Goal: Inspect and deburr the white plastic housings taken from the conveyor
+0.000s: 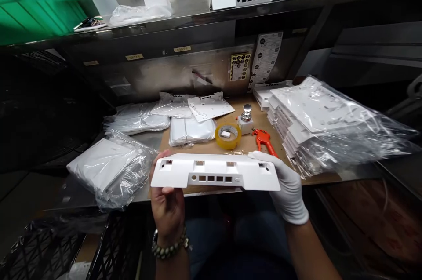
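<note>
While hands (168, 209) hold housing (216, 171), tape (228, 144), blowgun (263, 137) beyond

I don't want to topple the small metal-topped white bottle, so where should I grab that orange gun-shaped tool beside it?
Probably by the handle of the orange tool, coming from the near right: it slants toward your white-gloved right hand, while the thin nozzle points toward the bottle. That hand holds the long white slotted housing, so free it first.

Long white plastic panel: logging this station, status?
Bare left hand, white-gloved right hand gripping opposite ends. Panel raised, square cutouts facing camera. Orange pistol-shaped tool beyond, not blocking.
</note>
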The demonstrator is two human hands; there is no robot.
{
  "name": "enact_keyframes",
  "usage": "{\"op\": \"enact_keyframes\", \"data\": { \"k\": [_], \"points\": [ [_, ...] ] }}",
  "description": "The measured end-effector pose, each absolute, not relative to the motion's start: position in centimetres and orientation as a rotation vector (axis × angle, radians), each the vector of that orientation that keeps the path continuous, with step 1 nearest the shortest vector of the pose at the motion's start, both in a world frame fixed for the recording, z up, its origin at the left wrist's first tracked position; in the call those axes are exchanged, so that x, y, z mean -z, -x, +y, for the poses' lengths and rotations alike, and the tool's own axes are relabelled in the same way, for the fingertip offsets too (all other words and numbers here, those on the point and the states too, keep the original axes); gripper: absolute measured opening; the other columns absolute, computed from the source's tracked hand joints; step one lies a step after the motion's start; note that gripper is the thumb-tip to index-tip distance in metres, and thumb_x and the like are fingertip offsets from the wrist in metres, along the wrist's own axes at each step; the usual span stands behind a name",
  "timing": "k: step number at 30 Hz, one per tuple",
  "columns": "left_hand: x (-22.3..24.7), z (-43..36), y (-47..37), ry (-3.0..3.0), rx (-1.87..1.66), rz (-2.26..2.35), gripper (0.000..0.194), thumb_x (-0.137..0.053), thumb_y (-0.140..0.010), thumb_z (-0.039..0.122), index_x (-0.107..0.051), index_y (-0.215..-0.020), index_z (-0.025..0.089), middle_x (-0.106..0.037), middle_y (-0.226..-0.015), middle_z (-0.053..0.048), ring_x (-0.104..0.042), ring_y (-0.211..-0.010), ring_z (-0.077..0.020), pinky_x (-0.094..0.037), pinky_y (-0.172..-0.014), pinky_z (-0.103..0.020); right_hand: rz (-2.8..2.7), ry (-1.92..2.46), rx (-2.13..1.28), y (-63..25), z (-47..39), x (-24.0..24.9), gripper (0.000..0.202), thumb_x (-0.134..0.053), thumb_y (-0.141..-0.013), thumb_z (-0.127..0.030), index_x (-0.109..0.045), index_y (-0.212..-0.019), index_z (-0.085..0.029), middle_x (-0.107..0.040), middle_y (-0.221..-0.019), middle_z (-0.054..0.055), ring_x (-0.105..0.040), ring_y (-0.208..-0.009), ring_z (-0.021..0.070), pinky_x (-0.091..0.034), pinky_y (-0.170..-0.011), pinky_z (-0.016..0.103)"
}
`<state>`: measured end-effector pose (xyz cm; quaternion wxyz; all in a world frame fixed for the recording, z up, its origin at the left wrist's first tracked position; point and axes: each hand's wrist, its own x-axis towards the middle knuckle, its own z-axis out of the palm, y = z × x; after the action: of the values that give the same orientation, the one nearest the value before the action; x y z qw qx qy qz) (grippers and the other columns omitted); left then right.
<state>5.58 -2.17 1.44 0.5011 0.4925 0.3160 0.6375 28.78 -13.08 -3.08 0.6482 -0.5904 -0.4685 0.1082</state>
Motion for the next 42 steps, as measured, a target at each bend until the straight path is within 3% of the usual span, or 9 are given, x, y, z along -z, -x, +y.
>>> {"op": "enact_keyframes", "data": {
  "k": [8, 16, 24, 27, 29, 31, 35, 39, 42],
  "points": [
    [-0.7, -2.3, -6.8, -1.263, -1.525, 0.637, 0.076, -0.073, -0.082, 0.068, -0.057, -0.144, 0.027, -0.049, -0.157, -0.010, -0.042, -0.148, -0.0292, -0.041, -0.118, -0.032, -1.020, 1.292, -0.162, -29.8, -13.5, 3.7, 0.036, -0.079, -0.086, -0.021, -0.075, -0.121, -0.029, -0.078, -0.120, 0.004, -0.076, -0.105, 0.0237, -0.060, -0.095, 0.034],
    [-0.8, -2.8, -6.4, -1.309, -1.449, 0.639, 0.078, -0.075, -0.079, 0.069, -0.055, -0.144, 0.031, -0.045, -0.162, -0.010, -0.035, -0.153, -0.0349, -0.035, -0.124, -0.044, -0.885, 1.123, -0.225, -29.3, -13.3, 3.8, 0.025, -0.059, -0.099, -0.030, -0.080, -0.114, -0.030, -0.079, -0.118, 0.006, -0.075, -0.108, 0.0302, -0.060, -0.100, 0.051],
    [-0.8, -3.1, -6.5, -1.265, -1.468, 0.561, 0.078, -0.084, -0.072, 0.066, -0.060, -0.140, 0.035, -0.046, -0.162, -0.006, -0.029, -0.156, -0.0349, -0.033, -0.126, -0.046, -0.854, 1.060, -0.226, -28.7, -13.6, 3.4, 0.028, -0.058, -0.096, -0.029, -0.080, -0.113, -0.030, -0.076, -0.122, 0.003, -0.070, -0.118, 0.0341, -0.052, -0.109, 0.058],
    [-1.0, -3.0, -6.4, -1.019, -1.381, 0.510, 0.082, -0.065, -0.077, 0.083, -0.059, -0.143, 0.036, -0.044, -0.164, -0.004, -0.031, -0.155, -0.0366, -0.035, -0.124, -0.052, -0.904, 1.069, -0.129, -28.2, -13.9, 2.7, 0.029, -0.060, -0.095, -0.032, -0.079, -0.117, -0.031, -0.074, -0.125, 0.003, -0.067, -0.121, 0.0385, -0.048, -0.110, 0.066],
    [-1.1, -2.6, -5.8, -0.817, -1.151, 0.514, 0.091, -0.043, -0.081, 0.092, -0.064, -0.140, 0.026, -0.055, -0.155, -0.011, -0.040, -0.150, -0.0399, -0.039, -0.120, -0.058, -0.985, 1.106, -0.018, -28.2, -14.0, 2.4, 0.029, -0.063, -0.094, -0.029, -0.078, -0.118, -0.032, -0.074, -0.127, 0.004, -0.068, -0.121, 0.0394, -0.050, -0.108, 0.067],
    [-0.9, -2.1, -5.0, -0.698, -0.911, 0.540, 0.084, -0.048, -0.084, 0.087, -0.074, -0.122, 0.017, -0.071, -0.132, -0.017, -0.050, -0.142, -0.0426, -0.043, -0.116, -0.061, -1.072, 1.144, 0.056, -28.3, -13.8, 2.6, 0.026, -0.066, -0.094, -0.027, -0.079, -0.116, -0.033, -0.075, -0.125, 0.005, -0.069, -0.119, 0.0380, -0.051, -0.109, 0.065],
    [-0.4, -1.8, -4.0, -0.637, -0.854, 0.569, 0.044, -0.074, -0.073, 0.045, -0.076, -0.105, 0.016, -0.081, -0.097, -0.012, -0.068, -0.121, -0.0410, -0.050, -0.110, -0.059, -0.980, 1.198, -0.001, -29.1, -12.9, 3.2, 0.028, -0.076, -0.089, -0.032, -0.077, -0.118, -0.031, -0.072, -0.132, 0.005, -0.067, -0.125, 0.0327, -0.050, -0.113, 0.059],
    [0.0, -2.0, -3.9, -0.667, -0.935, 0.585, 0.061, -0.068, -0.057, 0.036, -0.072, -0.115, 0.019, -0.080, -0.104, -0.011, -0.074, -0.105, -0.0403, -0.058, -0.098, -0.058, -0.710, 1.470, -0.231, -29.7, -12.7, 3.3, 0.028, -0.075, -0.091, -0.039, -0.077, -0.116, -0.025, -0.078, -0.115, 0.005, -0.073, -0.110, 0.0249, -0.056, -0.106, 0.045],
    [0.4, -2.2, -3.7, -0.706, -0.987, 0.637, 0.063, -0.066, -0.052, 0.037, -0.072, -0.113, 0.023, -0.078, -0.108, -0.013, -0.072, -0.105, -0.0431, -0.061, -0.091, -0.061, -0.681, 1.447, -0.542, -30.1, -13.4, 3.1, 0.033, -0.064, -0.097, -0.050, -0.080, -0.110, -0.024, -0.080, -0.108, 0.005, -0.075, -0.103, 0.0258, -0.062, -0.093, 0.039]
  ]
}}
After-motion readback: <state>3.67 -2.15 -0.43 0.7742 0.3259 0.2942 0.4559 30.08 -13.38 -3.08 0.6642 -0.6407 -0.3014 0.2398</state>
